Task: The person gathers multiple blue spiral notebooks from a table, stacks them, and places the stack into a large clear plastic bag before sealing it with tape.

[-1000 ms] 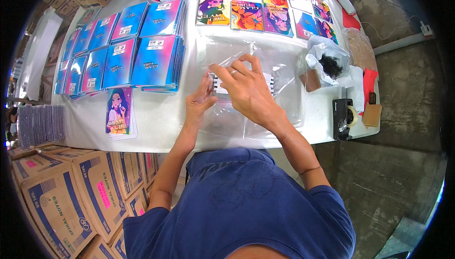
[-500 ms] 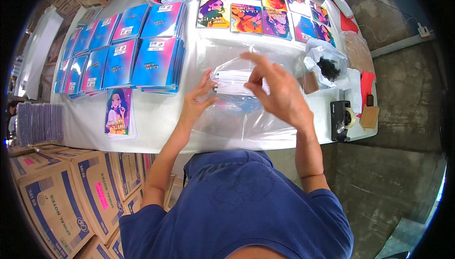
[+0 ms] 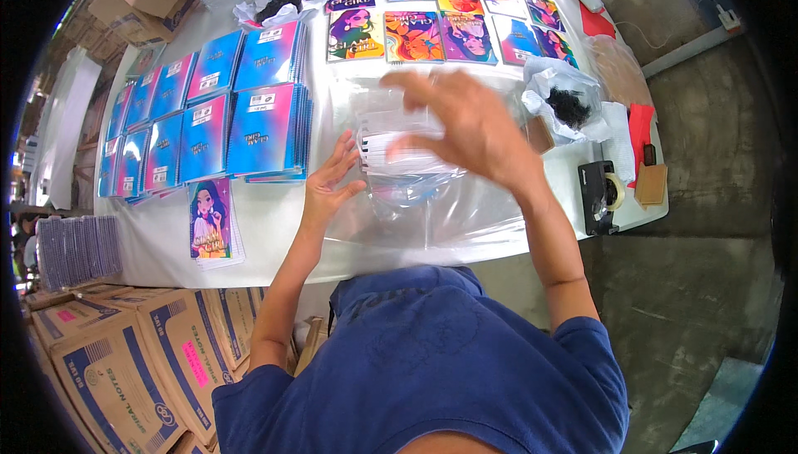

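A bundle of spiral notebooks (image 3: 379, 155), white page edges up, lies in the middle of the table inside clear plastic film (image 3: 399, 217). My left hand (image 3: 331, 184) is at the bundle's left side, thumb and fingers spread, fingertips at or very near the plastic. Over the right part of the bundle hovers my right hand (image 3: 465, 125), fingers curved and apart, slightly blurred, with nothing visible in it. That hand hides part of the bundle and the film beyond it.
Stacked blue-pink notebooks (image 3: 263, 134) fill the table's left, with a loose girl-picture cover (image 3: 209, 219) in front. Several colourful notebooks (image 3: 413, 36) lie at the back. On the right are a black tape dispenser (image 3: 594, 198) and paper holding black scraps (image 3: 569, 109). Cartons (image 3: 116, 375) stand lower left.
My right hand has lifted and shifted slightly left over the bundle, its fingers spreading. My left hand stays beside the bundle. The whole view has shifted a little.
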`<action>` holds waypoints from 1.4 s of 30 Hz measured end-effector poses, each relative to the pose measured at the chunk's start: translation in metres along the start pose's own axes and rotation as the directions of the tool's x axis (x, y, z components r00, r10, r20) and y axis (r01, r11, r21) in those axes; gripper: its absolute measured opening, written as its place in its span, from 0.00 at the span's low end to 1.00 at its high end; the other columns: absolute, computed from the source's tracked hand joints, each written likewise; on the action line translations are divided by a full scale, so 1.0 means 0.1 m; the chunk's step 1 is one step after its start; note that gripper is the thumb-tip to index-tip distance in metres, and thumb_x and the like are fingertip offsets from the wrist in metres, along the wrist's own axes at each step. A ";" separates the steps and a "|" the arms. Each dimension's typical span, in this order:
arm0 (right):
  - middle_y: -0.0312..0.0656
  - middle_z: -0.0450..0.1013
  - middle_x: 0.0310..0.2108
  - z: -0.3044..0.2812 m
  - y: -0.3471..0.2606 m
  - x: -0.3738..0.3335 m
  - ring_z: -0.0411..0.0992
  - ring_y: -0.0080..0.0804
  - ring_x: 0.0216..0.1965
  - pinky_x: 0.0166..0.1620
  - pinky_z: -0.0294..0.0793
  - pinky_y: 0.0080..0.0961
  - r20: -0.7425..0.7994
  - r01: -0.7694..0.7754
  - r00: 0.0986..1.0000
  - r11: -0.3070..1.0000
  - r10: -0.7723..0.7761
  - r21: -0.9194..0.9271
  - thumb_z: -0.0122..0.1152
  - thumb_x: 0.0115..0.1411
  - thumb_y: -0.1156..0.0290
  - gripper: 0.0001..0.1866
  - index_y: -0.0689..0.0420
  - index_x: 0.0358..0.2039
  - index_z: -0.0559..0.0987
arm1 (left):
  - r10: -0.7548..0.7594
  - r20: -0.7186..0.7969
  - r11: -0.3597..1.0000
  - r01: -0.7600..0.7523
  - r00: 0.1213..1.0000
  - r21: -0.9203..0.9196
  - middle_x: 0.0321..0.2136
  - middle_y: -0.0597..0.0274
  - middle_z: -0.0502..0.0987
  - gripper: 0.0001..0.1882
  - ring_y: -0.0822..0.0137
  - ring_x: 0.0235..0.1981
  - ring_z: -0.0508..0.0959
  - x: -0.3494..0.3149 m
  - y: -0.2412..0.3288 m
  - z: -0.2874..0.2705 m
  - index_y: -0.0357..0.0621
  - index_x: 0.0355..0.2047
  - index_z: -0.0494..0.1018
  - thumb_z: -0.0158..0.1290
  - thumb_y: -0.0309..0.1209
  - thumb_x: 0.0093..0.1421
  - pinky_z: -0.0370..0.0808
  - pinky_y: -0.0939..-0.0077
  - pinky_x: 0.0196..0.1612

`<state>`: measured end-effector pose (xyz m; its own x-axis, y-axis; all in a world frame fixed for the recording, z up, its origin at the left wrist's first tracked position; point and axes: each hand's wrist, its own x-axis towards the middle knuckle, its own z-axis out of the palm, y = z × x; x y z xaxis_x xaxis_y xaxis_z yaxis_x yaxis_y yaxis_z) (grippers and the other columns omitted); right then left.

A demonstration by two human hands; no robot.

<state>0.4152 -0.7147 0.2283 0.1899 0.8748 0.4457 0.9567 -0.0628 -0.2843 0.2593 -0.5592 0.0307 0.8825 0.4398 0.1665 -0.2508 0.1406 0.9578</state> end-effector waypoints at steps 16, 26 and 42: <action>0.42 0.74 0.36 -0.02 0.21 -0.49 0.69 0.38 0.45 0.48 0.69 0.38 0.215 -0.005 0.977 1.000 0.005 -0.003 0.66 0.46 0.77 0.31 0.53 0.53 0.71 | 0.008 0.454 0.656 -0.347 0.891 0.670 0.67 0.58 0.51 0.28 0.55 0.64 0.60 0.47 0.43 0.13 0.60 0.49 0.77 0.66 0.39 0.44 0.65 0.65 0.59; 0.40 0.63 0.59 0.71 0.91 -1.58 0.59 0.39 0.61 0.61 0.56 0.43 -0.119 -0.239 0.891 0.677 0.437 0.696 0.76 0.39 0.66 0.27 0.49 0.44 0.79 | 0.097 0.272 0.751 -0.250 0.957 0.611 0.67 0.55 0.48 0.29 0.54 0.66 0.55 0.31 0.32 0.16 0.60 0.45 0.79 0.69 0.29 0.39 0.59 0.64 0.64; 0.43 0.64 0.57 1.00 0.57 -1.27 0.62 0.36 0.57 0.57 0.62 0.35 -0.052 -0.339 0.826 0.568 0.561 0.750 0.71 0.49 0.70 0.10 0.51 0.34 0.84 | 0.008 0.279 0.793 -0.176 0.960 0.583 0.67 0.55 0.52 0.15 0.54 0.66 0.57 0.45 0.37 0.26 0.52 0.41 0.81 0.63 0.34 0.51 0.59 0.67 0.62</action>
<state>0.4239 -0.7817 0.0704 0.7053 0.6624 0.2527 0.3133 0.0286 -0.9492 0.3001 -0.5567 0.0798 0.9564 0.1757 0.2332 -0.1227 -0.4830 0.8670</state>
